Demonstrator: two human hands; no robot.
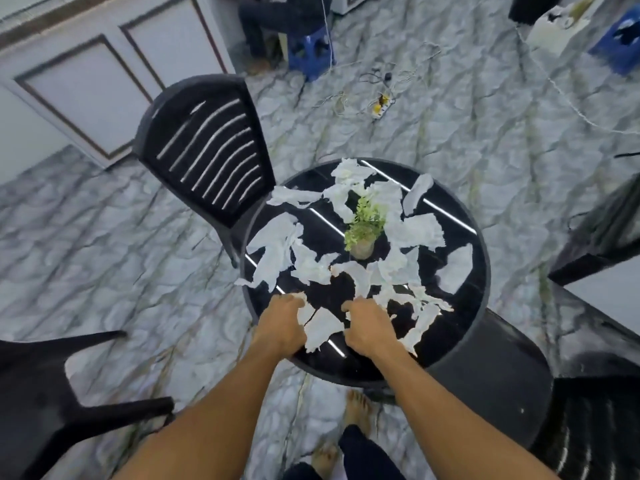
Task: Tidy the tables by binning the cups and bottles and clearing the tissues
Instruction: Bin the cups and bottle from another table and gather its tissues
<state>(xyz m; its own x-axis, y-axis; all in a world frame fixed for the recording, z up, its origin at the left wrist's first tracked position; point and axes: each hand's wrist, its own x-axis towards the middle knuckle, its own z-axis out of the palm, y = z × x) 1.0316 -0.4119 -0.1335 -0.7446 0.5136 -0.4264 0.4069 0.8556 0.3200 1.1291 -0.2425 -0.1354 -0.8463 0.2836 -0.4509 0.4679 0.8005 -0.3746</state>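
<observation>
A round black table (479, 271) is strewn with several torn white tissues (277, 247). My left hand (282, 323) rests at the near edge with its fingers curled on a tissue piece (304, 311). My right hand (367, 327) sits beside it, fingers bent down onto the table and touching tissue scraps at its fingertips. A larger tissue piece (322, 329) lies between the two hands. No cups or bottles show on this table.
A small potted green plant (363, 230) stands in the table's middle. Black plastic chairs stand behind left (207, 147), near left (41, 393) and near right (588, 427). A power strip (381, 107) and cables lie on the marble floor. A person sits on a blue stool (310, 46) at the back.
</observation>
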